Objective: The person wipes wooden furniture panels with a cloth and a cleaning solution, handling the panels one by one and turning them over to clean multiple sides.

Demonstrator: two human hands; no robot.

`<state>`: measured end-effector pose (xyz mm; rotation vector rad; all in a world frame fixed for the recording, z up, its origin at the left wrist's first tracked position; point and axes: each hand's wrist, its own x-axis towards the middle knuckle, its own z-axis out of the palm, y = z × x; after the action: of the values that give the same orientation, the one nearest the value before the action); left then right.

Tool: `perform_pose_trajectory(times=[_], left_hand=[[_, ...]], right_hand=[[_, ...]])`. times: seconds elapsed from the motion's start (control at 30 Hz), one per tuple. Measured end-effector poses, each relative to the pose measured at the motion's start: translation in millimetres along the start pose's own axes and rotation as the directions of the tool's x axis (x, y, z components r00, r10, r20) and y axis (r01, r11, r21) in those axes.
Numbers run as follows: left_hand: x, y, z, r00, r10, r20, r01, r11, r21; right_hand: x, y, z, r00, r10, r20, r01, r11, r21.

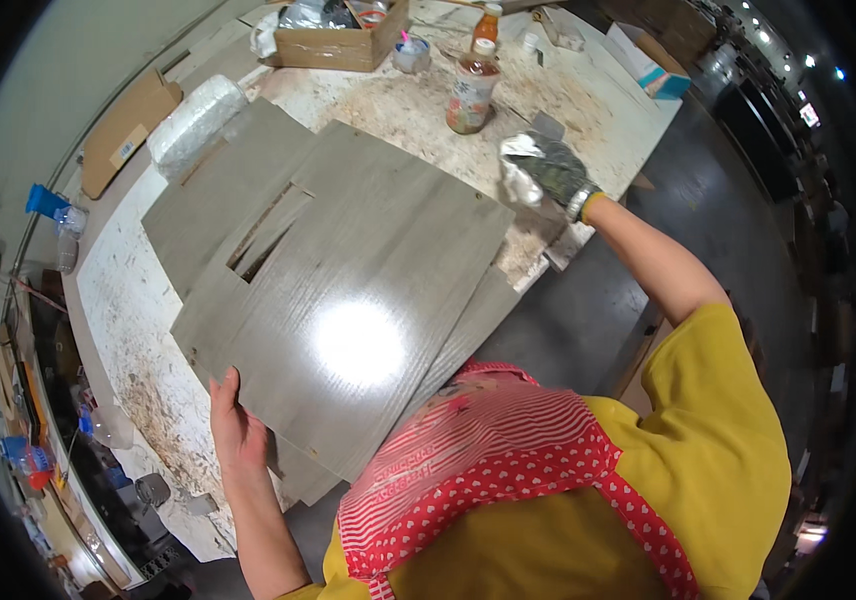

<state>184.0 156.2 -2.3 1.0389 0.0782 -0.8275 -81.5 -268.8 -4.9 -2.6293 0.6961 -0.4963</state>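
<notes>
A grey wood-grain panel [403, 225] with a long slot cut in it lies tilted across other grey boards [233, 165] on the worktable, with bright glare on its face. My bare left hand [239, 425] grips its lower left edge, thumb at the edge and the other fingers mostly hidden. Off the panel's far right corner is my right hand [556, 172], in a dark glove with a yellow cuff. It is closed on a crumpled white cloth [522, 170]. Just beyond the glove shows a small flat grey piece [548, 126], partly hidden.
Beyond the panel stand a drink bottle [472, 90], a small cup [411, 55] and an open cardboard box [338, 45]. A bubble-wrapped bundle [196, 122] lies at the far left. A white-and-blue box [648, 62] sits on the stained worktable's [603, 110] far right corner.
</notes>
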Motion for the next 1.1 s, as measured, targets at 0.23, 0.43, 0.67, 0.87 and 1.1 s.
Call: perform_pose_trajectory(times=[0.23, 0.43, 0.67, 0.87, 1.1], left_hand=[[-3, 30, 37, 0.984, 0.153, 0.086, -0.161, 0.982, 0.094], [-43, 57, 87, 0.92, 0.305, 0.245, -0.35, 0.922, 0.167], [-49, 54, 64, 0.875, 0.365, 0.319, -0.455, 0.846, 0.278], [-65, 63, 64, 0.806, 0.529, 0.265, -0.583, 0.787, 0.201], [-46, 63, 55, 0.719, 0.604, 0.344, -0.678, 0.719, 0.153]], right_hand=[[55, -147, -28, 0.91, -0.319, -0.265, 0.399, 0.848, 0.348], [118, -267, -75, 0.582, -0.716, -0.386, 0.78, 0.626, 0.015], [80, -336, -13, 0.47, -0.866, -0.169, 0.86, 0.493, -0.135], [92, -177, -104, 0.652, -0.677, -0.342, 0.51, 0.725, -0.463], [56, -43, -155, 0.848, -0.177, -0.499, 0.16, 0.984, -0.077]])
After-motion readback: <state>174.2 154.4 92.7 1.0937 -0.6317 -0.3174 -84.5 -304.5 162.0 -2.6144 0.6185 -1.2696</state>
